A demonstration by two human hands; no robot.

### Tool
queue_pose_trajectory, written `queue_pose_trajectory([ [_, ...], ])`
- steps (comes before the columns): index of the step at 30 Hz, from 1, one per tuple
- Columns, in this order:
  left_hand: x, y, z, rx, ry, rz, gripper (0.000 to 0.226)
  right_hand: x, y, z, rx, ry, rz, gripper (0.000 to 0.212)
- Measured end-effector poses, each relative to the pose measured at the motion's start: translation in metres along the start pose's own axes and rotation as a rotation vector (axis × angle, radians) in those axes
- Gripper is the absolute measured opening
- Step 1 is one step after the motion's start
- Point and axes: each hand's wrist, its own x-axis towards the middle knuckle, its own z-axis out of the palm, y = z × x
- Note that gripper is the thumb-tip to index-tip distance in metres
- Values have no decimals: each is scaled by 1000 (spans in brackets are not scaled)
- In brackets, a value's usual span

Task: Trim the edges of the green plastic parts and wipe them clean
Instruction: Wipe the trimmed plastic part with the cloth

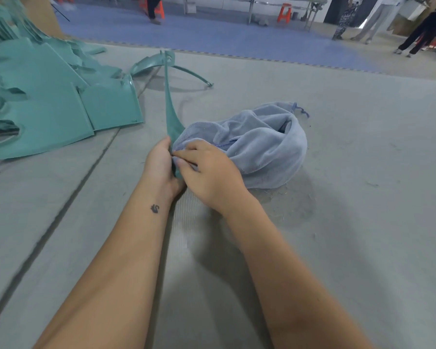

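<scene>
A long, thin green plastic part (170, 107) stands on edge over the grey floor, its narrow end pointing away from me. My left hand (160, 165) grips its near, wider end. My right hand (207, 170) pinches a fold of the pale blue cloth (264, 144) against that same end. Most of the cloth lies bunched on the floor to the right of my hands.
A big pile of green plastic panels (43, 102) fills the left side. A curved green part (149, 62) lies on the floor behind the held one. Far off are a blue mat (212, 31), orange stools (284, 12), metal table legs and several standing people.
</scene>
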Motion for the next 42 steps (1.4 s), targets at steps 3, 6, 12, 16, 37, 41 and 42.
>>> queue_pose_trajectory([
  [3,3,-1,-1,55,83,13,34,2,1,-3,24,-63,97,30],
  [6,4,-3,1,51,103,49,34,4,9,-6,-52,-84,188,37],
  [12,5,-8,0,322,140,192,23,6,31,-12,-304,-6,329,42],
  [16,2,-6,1,337,128,166,22,1,40,-19,-271,51,256,25],
  [37,-3,-8,2,327,98,190,28,3,25,-11,-54,80,322,33],
  [41,-1,-10,-2,341,96,209,27,0,33,-14,-190,193,323,21],
  [42,-1,-10,-1,344,93,206,27,0,35,-15,-234,206,310,15],
])
